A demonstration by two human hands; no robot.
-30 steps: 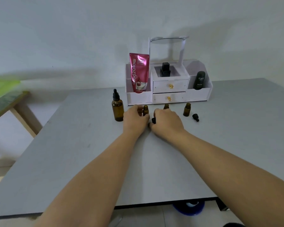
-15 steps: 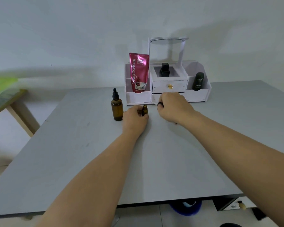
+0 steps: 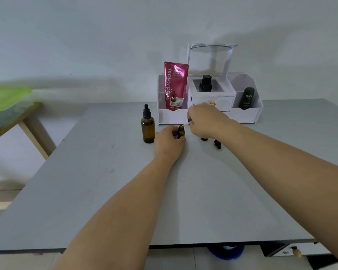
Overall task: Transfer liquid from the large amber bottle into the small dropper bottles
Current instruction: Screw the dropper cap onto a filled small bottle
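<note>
Gripping small bottle [image 3: 180,131], left hand [image 3: 169,142]; right hand [image 3: 206,121] pinching dropper [image 3: 186,124]

Both our arms reach forward; our left hand [image 3: 169,142] grips a small dropper bottle [image 3: 181,131], our right hand [image 3: 205,121] pinches a dropper [image 3: 187,123] beside it.

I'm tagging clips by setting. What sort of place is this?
Likely a home dressing corner: a grey table against a wall, a white drawer organiser holding a pink cosmetic tube, and a large amber dropper bottle.
</note>
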